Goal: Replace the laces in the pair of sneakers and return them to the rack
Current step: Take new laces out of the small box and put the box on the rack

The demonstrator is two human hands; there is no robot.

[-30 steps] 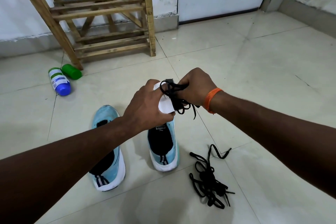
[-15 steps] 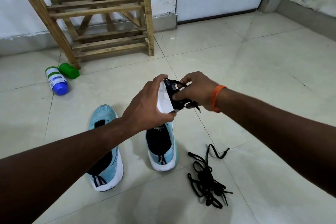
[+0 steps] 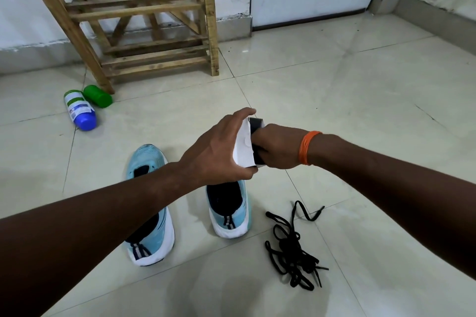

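Pale glossy tiled floor (image 3: 360, 110): everything sits on it. Slatted wooden shoe rack (image 3: 144, 59) is far left against the wall, sneakers not on it.

Pair of light-blue knit sneakers with white soles, both unlaced, heels toward camera. Left sneaker (image 3: 152, 242) near left, right sneaker (image 3: 230, 216) just beside it, centre.

Left hand (image 3: 219, 152) is above the right sneaker, fingers wrapped round a white card sleeve (image 3: 242, 147). Right hand (image 3: 277, 149) is closed on the black lace bundle (image 3: 256, 123) sticking out of that sleeve, its fingertips hidden.

Loose tangle of black laces (image 3: 293, 247) lies on the floor right of the right sneaker, apart from it.

My read: unpacking the new laces, threading not started.

Next: pull the bundle clear, drop the sleeve, separate one lace, find a tip, start at the toe-end eyelets. The bundle may snag in the sleeve.
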